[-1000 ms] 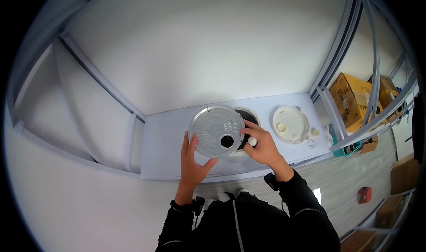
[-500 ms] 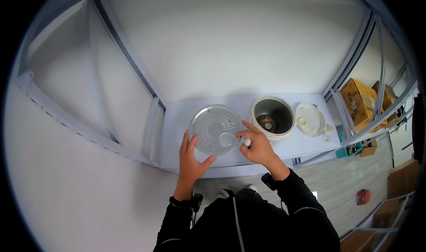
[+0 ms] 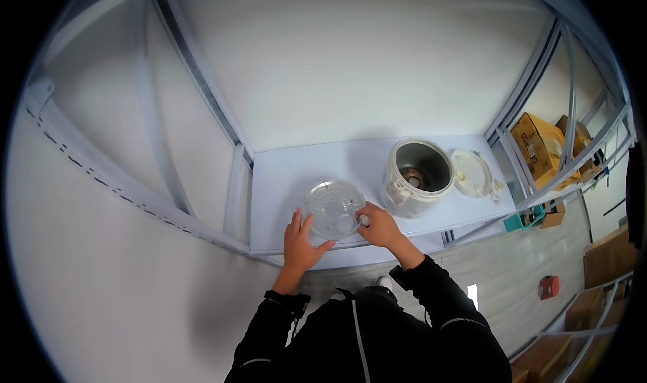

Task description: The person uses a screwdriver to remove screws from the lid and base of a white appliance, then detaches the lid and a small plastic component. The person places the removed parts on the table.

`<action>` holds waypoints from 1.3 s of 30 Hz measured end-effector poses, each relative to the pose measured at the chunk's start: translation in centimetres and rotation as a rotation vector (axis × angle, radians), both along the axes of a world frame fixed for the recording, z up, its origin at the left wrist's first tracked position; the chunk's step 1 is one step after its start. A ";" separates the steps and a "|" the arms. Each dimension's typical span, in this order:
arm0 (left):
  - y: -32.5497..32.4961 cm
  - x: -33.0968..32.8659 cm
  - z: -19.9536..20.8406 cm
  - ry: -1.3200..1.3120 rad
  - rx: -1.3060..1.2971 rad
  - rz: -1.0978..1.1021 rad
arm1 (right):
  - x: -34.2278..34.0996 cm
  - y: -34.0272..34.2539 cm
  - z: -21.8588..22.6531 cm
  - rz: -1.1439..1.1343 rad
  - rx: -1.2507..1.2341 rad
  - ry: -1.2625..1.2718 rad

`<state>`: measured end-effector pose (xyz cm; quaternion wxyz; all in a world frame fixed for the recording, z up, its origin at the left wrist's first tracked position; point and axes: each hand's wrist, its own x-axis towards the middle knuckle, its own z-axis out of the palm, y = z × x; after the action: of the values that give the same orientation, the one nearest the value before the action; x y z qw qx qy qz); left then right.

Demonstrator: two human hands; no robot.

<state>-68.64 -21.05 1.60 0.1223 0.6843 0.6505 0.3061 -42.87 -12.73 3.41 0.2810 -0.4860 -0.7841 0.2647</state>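
A round, silvery plate with a perforated middle (image 3: 333, 204) is over the near left part of the white tabletop, in front of my body. My left hand (image 3: 302, 247) curves around its lower-left rim, the thumb at the near edge and the other fingers, spread, at the left side. On the opposite rim my right hand (image 3: 383, 228) is closed, pinching a small pale piece (image 3: 364, 220) against the plate's edge. Fingers hide most of that piece. Just beyond my right hand stands a white rice cooker body (image 3: 397, 193), its lid off, with a dark grey inside.
A white round cover (image 3: 476, 174) lies right of the cooker, with small pale parts (image 3: 497, 186) beside it. Grey metal frame posts (image 3: 202, 90) rise at both ends of the table (image 3: 283, 164). Yellow boxes (image 3: 539, 147) and a red stool (image 3: 549, 287) are farther right.
The plate looks smaller, lowered toward the tabletop, and both hands have come down with it. The cooker looks slightly shifted as my view moves.
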 end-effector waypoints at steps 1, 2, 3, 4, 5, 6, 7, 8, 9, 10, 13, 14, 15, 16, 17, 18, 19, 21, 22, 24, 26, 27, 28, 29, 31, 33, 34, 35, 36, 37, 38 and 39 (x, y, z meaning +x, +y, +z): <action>-0.2 0.2 -0.3 0.020 -0.037 0.010 | -0.2 -0.1 -0.4 0.003 -0.050 -0.022; -0.2 0.4 -0.9 0.043 -0.069 0.014 | -0.4 -0.1 -0.9 0.000 -0.097 -0.041; 0.1 0.7 -1.2 0.064 -0.095 0.012 | -0.4 0.0 -1.6 -0.009 -0.097 -0.074; 0.2 0.9 -1.5 0.075 -0.124 0.002 | -0.3 -0.1 -2.3 -0.018 -0.097 -0.107; 0.3 1.1 -1.8 0.088 -0.155 -0.008 | -0.2 -0.1 -3.1 -0.028 -0.099 -0.140; 0.5 1.2 -2.4 0.100 -0.181 -0.015 | 0.0 0.0 -3.8 -0.042 -0.109 -0.154; 0.7 1.5 -2.9 0.108 -0.187 -0.022 | 0.1 0.1 -4.6 -0.057 -0.120 -0.168; 0.9 1.7 -3.7 0.118 -0.200 -0.028 | 0.3 0.2 -5.3 -0.070 -0.138 -0.181; 0.8 1.7 -4.3 0.125 -0.209 -0.022 | 0.2 0.2 -5.8 -0.074 -0.130 -0.183; 0.7 1.7 -4.9 0.129 -0.206 -0.019 | 0.1 0.1 -6.2 -0.079 -0.123 -0.186; 0.9 1.9 -5.8 0.143 -0.199 -0.014 | 0.1 0.1 -6.4 -0.088 -0.131 -0.195; 0.9 2.1 -5.9 0.148 -0.201 -0.018 | 0.2 0.0 -6.7 -0.094 -0.143 -0.198; 1.0 2.2 -6.0 0.153 -0.204 -0.021 | 0.2 0.1 -6.9 -0.109 -0.151 -0.206; 1.2 2.3 -6.1 0.165 -0.197 -0.023 | 0.2 0.3 -7.1 -0.124 -0.159 -0.214; 1.3 2.2 -6.4 0.179 -0.194 -0.021 | 0.0 0.2 -7.2 -0.135 -0.170 -0.220; 1.4 2.2 -6.7 0.193 -0.191 -0.019 | 0.1 0.1 -7.3 -0.129 -0.172 -0.190; 1.7 2.2 -7.0 0.208 -0.183 -0.008 | 0.2 0.2 -7.3 -0.124 -0.173 -0.159; 1.9 2.5 -7.0 0.236 -0.179 0.015 | 0.2 0.0 -6.5 -0.132 -0.161 -0.147; 2.1 2.6 -7.0 0.250 -0.205 0.024 | 0.1 -0.1 -6.2 -0.147 -0.141 -0.164; 2.5 3.0 -6.5 0.277 -0.256 0.039 | 0.5 -0.2 -5.8 -0.157 -0.091 -0.141; 2.7 3.4 -6.3 0.274 -0.244 0.047 | 1.0 0.0 -5.2 -0.142 -0.023 -0.058; 2.9 3.4 -6.2 0.272 -0.236 0.058 | 1.0 0.0 -4.3 -0.135 -0.029 -0.042; 3.0 3.5 -6.2 0.260 -0.236 0.064 | 1.0 -0.1 -3.4 -0.127 -0.035 -0.026; 3.0 3.9 -5.7 0.248 -0.235 0.068 | 1.1 -0.3 -2.0 -0.122 -0.040 -0.011; 3.3 5.0 -4.2 0.216 -0.232 0.062 | 1.6 -0.8 0.2 -0.097 0.000 0.066; 3.9 6.1 -2.4 0.175 -0.223 0.056 | 2.3 -1.3 2.9 -0.063 0.030 0.116; 4.2 6.7 -1.6 0.146 -0.166 0.029 | 2.6 -1.6 4.3 -0.043 0.037 0.127; 4.5 7.3 -0.9 0.116 -0.106 -0.002 | 3.1 -2.1 5.7 -0.027 0.046 0.137; 4.9 7.9 0.0 0.087 -0.050 -0.029 | 3.6 -2.5 7.0 -0.048 0.063 0.126; 5.2 8.5 0.8 0.070 0.009 -0.069 | 4.1 -2.9 8.3 -0.071 0.080 0.115; 5.6 9.4 2.0 0.051 0.072 -0.116 | 4.9 -3.3 9.3 -0.100 0.100 0.102; 6.0 10.3 3.0 0.030 0.127 -0.159 | 5.7 -3.3 10.0 -0.123 0.134 0.133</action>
<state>-58.34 -15.09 4.64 0.0928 0.7447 0.5751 0.3258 -37.18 -15.98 13.41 0.3801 -0.4946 -0.7483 0.2256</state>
